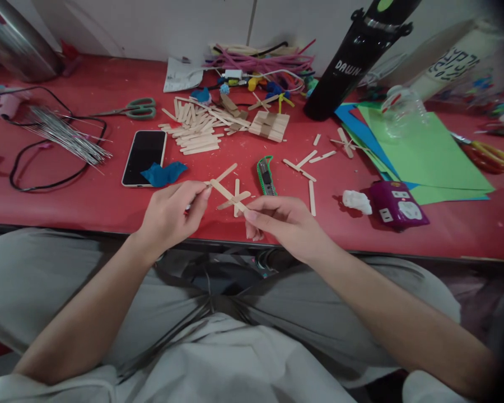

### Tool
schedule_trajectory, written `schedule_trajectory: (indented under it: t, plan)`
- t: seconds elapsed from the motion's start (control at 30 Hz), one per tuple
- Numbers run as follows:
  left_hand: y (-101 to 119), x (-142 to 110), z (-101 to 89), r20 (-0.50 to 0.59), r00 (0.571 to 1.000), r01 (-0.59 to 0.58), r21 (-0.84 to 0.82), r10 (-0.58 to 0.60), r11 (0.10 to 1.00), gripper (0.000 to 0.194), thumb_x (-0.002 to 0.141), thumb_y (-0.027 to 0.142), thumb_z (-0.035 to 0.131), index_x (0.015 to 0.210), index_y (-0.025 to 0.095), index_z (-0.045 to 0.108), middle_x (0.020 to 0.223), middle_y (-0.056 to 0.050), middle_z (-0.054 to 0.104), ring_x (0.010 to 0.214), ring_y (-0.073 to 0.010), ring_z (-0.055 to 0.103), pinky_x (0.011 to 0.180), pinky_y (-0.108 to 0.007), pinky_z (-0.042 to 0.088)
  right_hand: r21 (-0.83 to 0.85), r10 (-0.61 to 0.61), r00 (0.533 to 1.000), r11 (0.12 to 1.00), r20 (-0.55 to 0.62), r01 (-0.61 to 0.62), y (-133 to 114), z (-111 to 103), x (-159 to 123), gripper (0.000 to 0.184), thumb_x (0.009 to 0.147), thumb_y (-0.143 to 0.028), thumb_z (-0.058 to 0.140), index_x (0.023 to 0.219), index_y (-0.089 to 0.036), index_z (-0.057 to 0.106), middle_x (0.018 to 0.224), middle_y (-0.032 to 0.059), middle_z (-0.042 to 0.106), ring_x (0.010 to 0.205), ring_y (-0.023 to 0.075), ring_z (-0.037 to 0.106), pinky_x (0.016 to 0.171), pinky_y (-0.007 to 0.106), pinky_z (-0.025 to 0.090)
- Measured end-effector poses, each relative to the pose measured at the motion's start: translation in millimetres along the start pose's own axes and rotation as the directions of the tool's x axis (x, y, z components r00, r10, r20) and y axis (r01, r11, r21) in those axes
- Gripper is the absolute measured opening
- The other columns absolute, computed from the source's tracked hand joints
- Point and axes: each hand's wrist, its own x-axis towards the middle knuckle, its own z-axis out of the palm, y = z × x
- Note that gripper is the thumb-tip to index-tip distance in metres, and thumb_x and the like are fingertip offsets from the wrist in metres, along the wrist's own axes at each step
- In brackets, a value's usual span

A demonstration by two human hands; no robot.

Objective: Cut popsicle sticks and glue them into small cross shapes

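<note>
My left hand (172,215) and my right hand (283,224) meet at the near edge of the red table (88,196). Both pinch a small piece made of crossed wooden craft sticks (231,196). The right fingers grip its lower right end; the left fingers close on its left end, and a bit of red shows under them. A pile of loose craft sticks (199,131) lies further back, next to a flat panel of joined sticks (271,124).
A phone (144,157) with a blue scrap (163,173) on it lies left of my hands, a green utility knife (265,176) just behind them. Scissors (130,109), wire bundle (65,134), black bottle (353,61), green paper (424,151), purple power adapter (397,204).
</note>
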Motion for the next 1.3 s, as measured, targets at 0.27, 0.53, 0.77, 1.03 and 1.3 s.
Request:
schedule_trajectory:
  t: [0.27, 0.53, 0.77, 1.03, 1.3]
  plan:
    - [6.3, 2.2, 0.9, 0.083, 0.982, 0.176, -0.110, -0.167, 0.978, 0.020, 0.095, 0.034, 0.049, 0.086, 0.022, 0.062, 0.075, -0.002, 0.068, 0.066, -0.0142, 0.062, 0.065, -0.025, 0.047, 0.000, -0.008, 1.000, 1.000, -0.010, 0.008, 1.7, -3.2, 1.4, 0.023, 0.081, -0.041, 0.074, 0.082, -0.018, 0.072, 0.062, -0.0007, 0.066, 0.056, 0.0107, 0.059, 0.058, 0.025, 0.051]
    - [7.0, 3.9, 1.9, 0.131, 0.952, 0.302, -0.242, -0.277, 0.922, 0.023, 0.097, 0.034, 0.047, 0.082, 0.020, 0.059, 0.060, 0.003, 0.053, 0.053, -0.0101, 0.045, 0.053, -0.024, 0.036, -0.028, 0.000, 1.000, 1.000, -0.031, -0.001, 3.5, -5.2, 4.9, 0.024, 0.080, -0.042, 0.074, 0.081, -0.018, 0.071, 0.062, 0.0000, 0.066, 0.055, 0.0110, 0.058, 0.058, 0.027, 0.050]
    - [5.0, 2.2, 4.7, 0.158, 0.941, 0.334, -0.279, -0.299, 0.900, 0.027, 0.098, 0.040, 0.046, 0.084, 0.019, 0.057, 0.063, 0.003, 0.052, 0.056, -0.0098, 0.046, 0.055, -0.023, 0.036, -0.031, 0.001, 1.000, 1.000, -0.029, -0.002, 2.8, -5.4, 4.4, 0.024, 0.080, -0.042, 0.074, 0.081, -0.018, 0.072, 0.062, 0.0003, 0.066, 0.056, 0.0111, 0.058, 0.058, 0.027, 0.050]
    - [3.7, 1.8, 6.1, 0.157, 0.948, 0.310, -0.272, -0.276, 0.911, 0.024, 0.099, 0.036, 0.045, 0.085, 0.019, 0.055, 0.062, 0.004, 0.050, 0.055, -0.0094, 0.045, 0.054, -0.023, 0.036, -0.043, -0.014, 1.000, 0.999, -0.023, 0.013, 2.9, -5.2, 4.1, 0.024, 0.081, -0.040, 0.073, 0.082, -0.016, 0.071, 0.061, -0.0001, 0.066, 0.055, 0.0100, 0.057, 0.057, 0.025, 0.049]
    - [2.8, 1.9, 7.0, 0.160, 0.957, 0.283, -0.331, -0.242, 0.900, 0.015, 0.098, 0.030, 0.046, 0.091, 0.019, 0.053, 0.067, 0.004, 0.053, 0.057, -0.0089, 0.047, 0.056, -0.022, 0.038, -0.039, -0.018, 1.000, 0.999, -0.016, 0.018, 3.1, -5.6, 3.6, 0.023, 0.082, -0.038, 0.072, 0.082, -0.015, 0.071, 0.062, 0.0004, 0.067, 0.055, 0.0098, 0.058, 0.057, 0.025, 0.049]
